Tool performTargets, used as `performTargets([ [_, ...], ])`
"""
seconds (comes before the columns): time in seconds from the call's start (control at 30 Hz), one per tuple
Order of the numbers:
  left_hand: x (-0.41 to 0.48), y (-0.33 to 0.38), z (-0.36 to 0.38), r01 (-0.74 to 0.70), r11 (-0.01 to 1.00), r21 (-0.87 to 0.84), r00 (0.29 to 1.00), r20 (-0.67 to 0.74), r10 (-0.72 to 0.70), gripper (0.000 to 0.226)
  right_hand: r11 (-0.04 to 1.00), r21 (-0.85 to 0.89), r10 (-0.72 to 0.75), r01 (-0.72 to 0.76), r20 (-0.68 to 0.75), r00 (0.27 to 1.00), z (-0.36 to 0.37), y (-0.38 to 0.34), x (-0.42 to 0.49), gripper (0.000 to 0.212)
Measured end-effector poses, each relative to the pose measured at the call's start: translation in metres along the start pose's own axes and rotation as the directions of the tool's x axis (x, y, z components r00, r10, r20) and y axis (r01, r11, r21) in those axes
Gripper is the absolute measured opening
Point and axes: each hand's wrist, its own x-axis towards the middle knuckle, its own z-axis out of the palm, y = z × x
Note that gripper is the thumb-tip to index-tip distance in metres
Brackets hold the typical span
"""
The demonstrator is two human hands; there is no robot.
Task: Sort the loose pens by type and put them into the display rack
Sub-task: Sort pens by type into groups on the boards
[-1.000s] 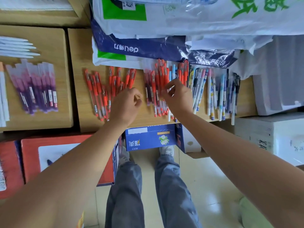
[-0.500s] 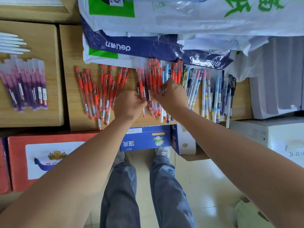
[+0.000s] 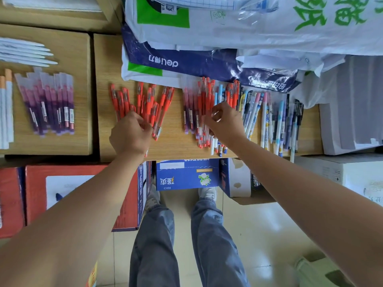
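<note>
1. The wooden surface (image 3: 178, 146) is carrying everything I am sorting, and the deli bag (image 3: 186, 61) is lying across its far edge.
2. The patterned pens (image 3: 269, 121), pastel and dark ones in a rough row, are lying on my side of the deli bag's right end, their near tips reaching the edge of the surface.
3. The mixed bunch (image 3: 196, 108), red barrels with purple sleeved ones beside them, is lying on my side of the deli bag's middle.
4. The red pens (image 3: 149, 100) are fanning out on my side of the deli bag's left end, apart from the mixed bunch.
5. The purple pens (image 3: 51, 104) are lying in a row well to the left of the deli bag, on a separate box top.
6. My left hand (image 3: 130, 135) is resting on the near ends of the red pens, its fingers curling round a few of them.
7. My right hand (image 3: 226, 123) is working at the mixed bunch, its fingers (image 3: 213, 112) curling with tips close together. Blur is hiding whether they are pinching a pen, so I cannot tell.
</note>
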Motion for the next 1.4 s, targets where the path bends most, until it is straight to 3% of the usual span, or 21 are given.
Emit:
performTargets([
  [0.17,0.000,-0.011,-0.005,-0.040,0.999,-0.036,0.999,0.002,0.040,0.015,0.987,0.159,-0.052,0.029,0.143,0.988,0.010,-0.022,-0.006,0.021],
  [0.27,0.005,-0.025,-0.010,-0.060,0.995,-0.076,0.997,-0.049,0.056,0.016,0.985,0.167,-0.088,0.048,0.238,0.967,0.036,-0.043,-0.008,0.022],
  [0.43,0.013,-0.040,-0.014,-0.075,0.991,-0.110,0.997,-0.006,0.074,0.052,0.996,0.019,-0.093,0.091,0.169,0.981,0.085,-0.073,-0.004,0.022],
  [0.53,0.018,-0.045,-0.013,-0.099,0.985,-0.144,0.994,0.036,0.105,0.059,0.996,-0.055,-0.057,0.065,0.137,0.989,0.105,-0.083,0.002,0.034],
  [0.7,0.018,-0.046,-0.015,-0.111,0.984,-0.137,0.993,0.027,0.116,0.055,0.995,-0.054,-0.074,0.079,0.096,0.993,0.108,-0.086,0.004,0.047],
  [0.9,0.010,-0.025,-0.016,-0.223,0.965,-0.141,0.974,-0.084,0.213,0.025,0.992,0.015,-0.125,0.125,-0.002,0.992,0.065,-0.063,0.001,0.018],
  [1.1,0.001,0.023,0.006,-0.361,0.899,-0.249,0.917,0.080,0.390,0.002,0.998,-0.070,-0.004,-0.007,-0.161,0.987,0.012,-0.012,-0.001,0.018],
  [1.23,-0.010,0.049,0.020,-0.412,0.869,-0.276,0.874,0.152,0.462,0.007,0.987,-0.149,0.040,-0.058,-0.123,0.992,0.003,0.002,0.004,0.032],
  [1.4,-0.014,0.064,0.031,-0.396,0.874,-0.283,0.858,0.224,0.462,0.018,0.960,-0.281,-0.004,-0.020,-0.084,0.996,0.008,-0.005,0.017,0.046],
])
